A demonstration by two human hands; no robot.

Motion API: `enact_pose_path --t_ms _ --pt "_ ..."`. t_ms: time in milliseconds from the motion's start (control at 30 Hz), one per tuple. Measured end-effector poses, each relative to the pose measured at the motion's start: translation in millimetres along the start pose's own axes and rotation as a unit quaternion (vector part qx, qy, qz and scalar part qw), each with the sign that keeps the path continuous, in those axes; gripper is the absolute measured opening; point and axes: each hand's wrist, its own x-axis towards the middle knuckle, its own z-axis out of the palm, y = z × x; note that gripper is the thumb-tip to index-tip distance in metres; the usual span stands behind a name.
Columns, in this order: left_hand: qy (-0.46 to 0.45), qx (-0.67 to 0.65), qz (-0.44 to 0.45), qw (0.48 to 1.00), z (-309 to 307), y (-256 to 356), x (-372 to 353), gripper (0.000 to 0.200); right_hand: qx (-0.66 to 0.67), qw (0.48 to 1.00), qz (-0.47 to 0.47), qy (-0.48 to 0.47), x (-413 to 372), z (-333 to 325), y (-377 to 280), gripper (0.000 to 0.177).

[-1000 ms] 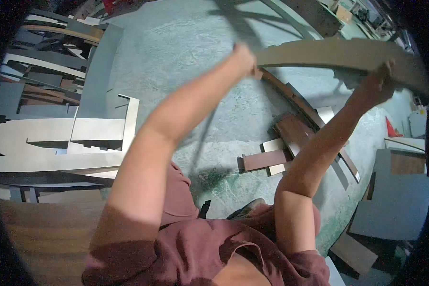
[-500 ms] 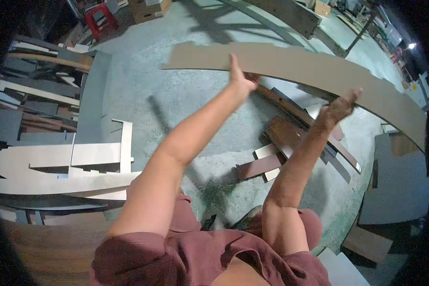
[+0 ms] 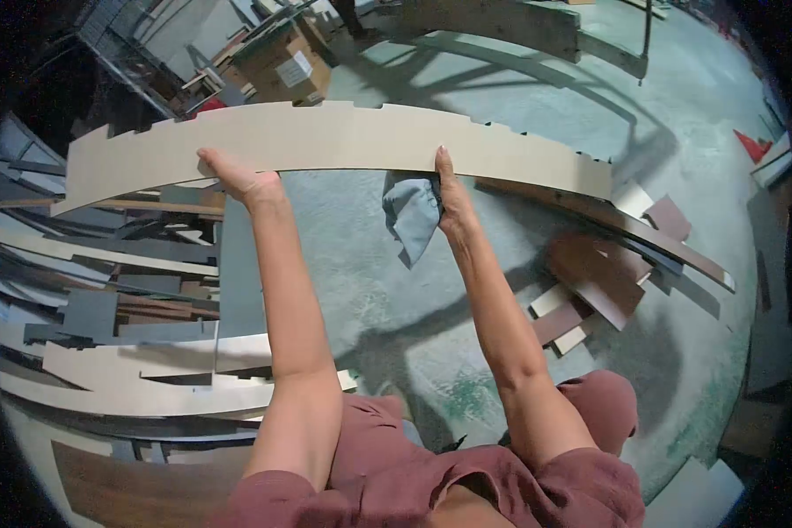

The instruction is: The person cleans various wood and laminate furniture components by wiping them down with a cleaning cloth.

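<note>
A long, curved cream board (image 3: 343,136) with notches along its upper edge is held up in front of me. My left hand (image 3: 242,180) grips its lower edge left of the middle, thumb on the near face. My right hand (image 3: 451,198) grips the same edge right of the middle, thumb upward on the face. A grey-blue cloth (image 3: 412,216) hangs beside my right hand, below the board. The fingers behind the board are hidden.
Stacked boards and strips (image 3: 150,299) lie on the left. Brown and cream offcuts (image 3: 594,282) lie on the floor at the right. A cardboard box (image 3: 282,66) stands beyond the board, and a long beam (image 3: 510,26) is at the top.
The board has moved left with both hands and now shows a lighter face. The view has turned, and the cloth has come into sight by my right hand.
</note>
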Motion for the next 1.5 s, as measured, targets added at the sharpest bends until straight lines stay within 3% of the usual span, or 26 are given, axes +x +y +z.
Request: enact_pose_path --t_ms 67,100,133,200,267,333,400,467,567,633,733,800,833,867,900,933,967,1067,1133,1200,1233,1267,1300,1333,1367,1500 --pt "-0.025 0.002 0.009 1.0 -13 14 17 0.059 -0.032 0.989 0.132 -0.055 7 -3 21 0.06" --pt "-0.045 0.016 0.033 0.998 -16 23 19 0.062 -0.155 0.98 0.101 -0.069 -3 6 19 0.056" --pt "-0.048 0.022 0.037 0.998 -18 33 22 0.062 -0.148 0.981 0.102 -0.072 -12 12 13 0.056" --pt "-0.032 0.055 0.062 0.996 -20 51 28 0.061 -0.45 0.869 0.02 -0.206 -28 22 -11 0.059" --pt "-0.036 0.093 0.096 0.99 -17 70 28 0.058 -0.501 0.844 0.02 -0.191 -38 44 -37 0.051" --pt "-0.081 0.09 0.122 0.985 -31 83 39 0.057 -0.635 0.767 -0.016 -0.087 -52 88 -60 0.04" --pt "-0.034 0.136 0.121 0.983 -31 97 41 0.059 -0.585 0.741 -0.321 -0.069 -42 95 -21 0.032" --pt "-0.087 0.176 0.151 0.969 -44 111 52 0.057 -0.535 0.701 -0.454 -0.127 -42 113 18 0.032" --pt "-0.078 0.21 0.165 0.961 -27 134 32 0.065 -0.516 0.7 -0.47 -0.15 -45 103 56 0.032" --pt "-0.072 0.225 0.168 0.957 -26 147 31 0.066 -0.562 0.637 -0.522 -0.084 -39 72 77 0.031" --pt "-0.076 0.258 0.183 0.946 -44 163 40 0.067 -0.544 0.685 -0.485 -0.015 -14 -3 105 0.04" --pt "-0.093 0.274 0.185 0.939 -56 167 51 0.068 -0.6 0.693 -0.399 0.022 -10 -62 120 0.055" --pt "-0.075 0.278 0.173 0.942 -64 166 56 0.064 -0.606 0.727 -0.32 0.041 -11 -90 122 0.056" --pt "-0.057 0.281 0.164 0.944 -69 167 60 0.061 -0.655 0.677 -0.323 0.09 -11 -119 126 0.056" --pt "-0.054 0.286 0.174 0.941 -66 165 56 0.061 -0.708 0.659 -0.21 0.14 1 -171 146 0.056" --pt "-0.009 0.299 0.17 0.939 -58 158 45 0.062 -0.66 0.71 -0.099 0.227 -16 -154 121 0.048" --pt "0.034 0.307 0.167 0.936 -53 154 37 0.063 -0.684 0.687 -0.129 0.209 -9 -198 136 0.03" --pt "-0.008 0.363 0.208 0.908 -54 151 28 0.066 -0.629 0.739 -0.094 0.221 -14 -156 136 0.028" --pt "0.049 0.407 0.216 0.886 -42 140 15 0.071 -0.645 0.755 -0.035 0.115 -15 -90 136 0.032" --pt "0.057 0.374 0.275 0.884 -37 130 3 0.081 -0.534 0.84 -0.1 0.001 -24 -14 137 0.033" --pt "0.02 0.339 0.341 0.876 -23 118 -5 0.079 -0.531 0.837 -0.027 -0.127 -38 35 108 0.036" --pt "0.004 0.332 0.351 0.875 -12 113 -10 0.079 -0.457 0.85 -0.191 -0.177 -48 62 114 0.043" --pt "-0.004 0.335 0.341 0.878 -6 109 -16 0.079 -0.398 0.815 -0.348 -0.236 -58 94 97 0.046" --pt "-0.011 0.34 0.327 0.881 0 104 -25 0.079 -0.403 0.798 -0.347 -0.286 -72 113 94 0.049" --pt "-0.018 0.35 0.32 0.88 3 92 -39 0.079 -0.447 0.741 -0.404 -0.297 -84 124 78 0.047" --pt "-0.025 0.363 0.286 0.886 10 82 -52 0.08 -0.431 0.745 -0.451 -0.237 -76 107 82 0.026"
